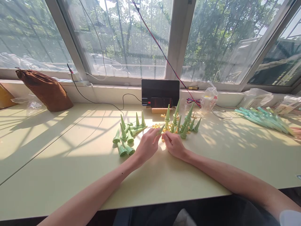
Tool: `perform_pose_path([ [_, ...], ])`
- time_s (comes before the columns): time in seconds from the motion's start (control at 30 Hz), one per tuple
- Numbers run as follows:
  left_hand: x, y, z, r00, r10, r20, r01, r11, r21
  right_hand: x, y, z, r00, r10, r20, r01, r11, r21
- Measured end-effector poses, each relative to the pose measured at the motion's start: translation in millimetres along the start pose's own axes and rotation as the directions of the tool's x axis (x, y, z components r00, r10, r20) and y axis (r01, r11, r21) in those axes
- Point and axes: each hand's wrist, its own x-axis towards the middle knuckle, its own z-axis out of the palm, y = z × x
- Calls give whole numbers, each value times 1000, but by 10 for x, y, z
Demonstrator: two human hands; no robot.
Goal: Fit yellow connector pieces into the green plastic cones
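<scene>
Over the table's middle, my left hand (148,141) is closed on a small green cone (161,129), its tip pointing up and right. My right hand (174,143) pinches close beside it, fingertips almost touching the cone's lower end. What the right fingers hold is hidden. Left of my hands several green cones (123,133) stand or lie in a loose group. Behind and to the right, more green cones (187,118) stand, some stacked with yellow-orange pieces. Small yellow-orange pieces (156,126) lie in a pile just beyond my fingers.
A tablet (160,89) leans at the back with a phone (161,102) before it. A brown drawstring bag (47,91) stands at left. Right are a plastic-wrapped cup (209,99) and teal strips (263,117). Another person's hand (296,132) shows at the right edge. Cables cross the back.
</scene>
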Motion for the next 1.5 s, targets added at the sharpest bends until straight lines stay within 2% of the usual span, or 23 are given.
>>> perform_pose_path([
  [0.4, 28, 0, -38, 997, -74, 15, 73, 996, 57, -12, -18, -7, 995, -71, 74, 71, 997, 4],
  [0.63, 24, 29, -55, 999, -35, 1, 35, 998, 61, -12, 11, -2, 994, -62, 90, 61, 998, 20],
  [0.93, 22, 17, -24, 996, 84, -2, -84, 996, -3, 0, -1, -26, 997, 6, 82, -11, 998, 55],
  [1.1, 18, 8, -17, 999, 35, 9, -35, 999, 40, 7, -20, -21, 997, 11, 82, -14, 999, 32],
  [1.23, 24, 4, -30, 1000, 6, -30, -3, 997, 81, 9, -42, -23, 994, 22, 107, -25, 999, 27],
  [1.5, 31, -52, -15, 999, -15, -39, 17, 998, 57, 11, -56, -33, 994, -8, 107, 7, 1000, 12],
])
